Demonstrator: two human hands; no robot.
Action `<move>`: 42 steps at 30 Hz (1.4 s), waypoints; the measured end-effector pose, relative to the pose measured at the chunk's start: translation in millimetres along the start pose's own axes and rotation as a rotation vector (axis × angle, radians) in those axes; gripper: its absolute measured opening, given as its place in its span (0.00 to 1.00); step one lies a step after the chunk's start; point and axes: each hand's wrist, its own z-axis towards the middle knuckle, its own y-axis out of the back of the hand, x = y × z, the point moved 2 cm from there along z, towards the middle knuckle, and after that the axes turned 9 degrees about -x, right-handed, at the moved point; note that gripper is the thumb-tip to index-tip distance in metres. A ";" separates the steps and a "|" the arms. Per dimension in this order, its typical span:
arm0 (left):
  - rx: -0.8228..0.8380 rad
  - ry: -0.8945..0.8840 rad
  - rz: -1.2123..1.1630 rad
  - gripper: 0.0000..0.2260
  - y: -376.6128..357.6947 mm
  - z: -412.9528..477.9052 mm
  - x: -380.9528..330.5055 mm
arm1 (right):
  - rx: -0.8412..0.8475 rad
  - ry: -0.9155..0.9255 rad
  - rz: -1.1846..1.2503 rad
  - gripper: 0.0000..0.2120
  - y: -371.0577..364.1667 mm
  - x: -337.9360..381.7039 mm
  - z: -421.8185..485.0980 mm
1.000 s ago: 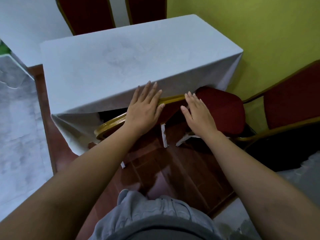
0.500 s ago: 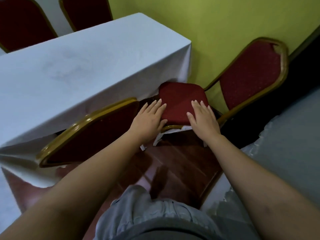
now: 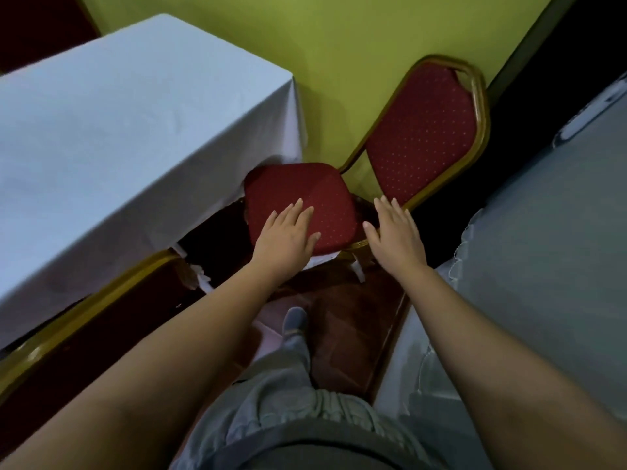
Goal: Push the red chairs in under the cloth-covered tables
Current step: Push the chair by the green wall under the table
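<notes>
Both hands are spread flat: left hand on the red chair's seat, right hand beside its corner. Best push evenly toward the cloth-covered table beyond the left fingers.

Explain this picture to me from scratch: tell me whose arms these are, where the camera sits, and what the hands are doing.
There is no machine here. A person wears a wide-angle camera on the head, so you look forward and down along their own bare arms; the grey shorts and one foot belong to them.

The left hand lies flat and open on the seat of a red chair with a gold frame. The right hand is open at the seat's right edge, near the backrest. Neither hand grips anything.

To the left stands a table under a white cloth; nothing lies on the part in view. A second red chair sits partly tucked under it. Behind is a green wall.
</notes>
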 end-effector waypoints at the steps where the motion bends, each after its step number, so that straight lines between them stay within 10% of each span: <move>1: 0.008 0.002 -0.014 0.26 -3.6 14.8 0.3 | -0.001 -0.018 -0.002 0.28 1.3 -6.1 11.2; 18: 0.121 -0.036 -0.136 0.28 -48.7 216.6 -11.8 | -0.138 -0.214 -0.133 0.27 30.9 -107.1 205.0; 42: 0.165 0.007 -0.365 0.37 -139.2 326.5 -177.9 | -0.027 0.065 -0.349 0.29 64.2 -221.9 384.4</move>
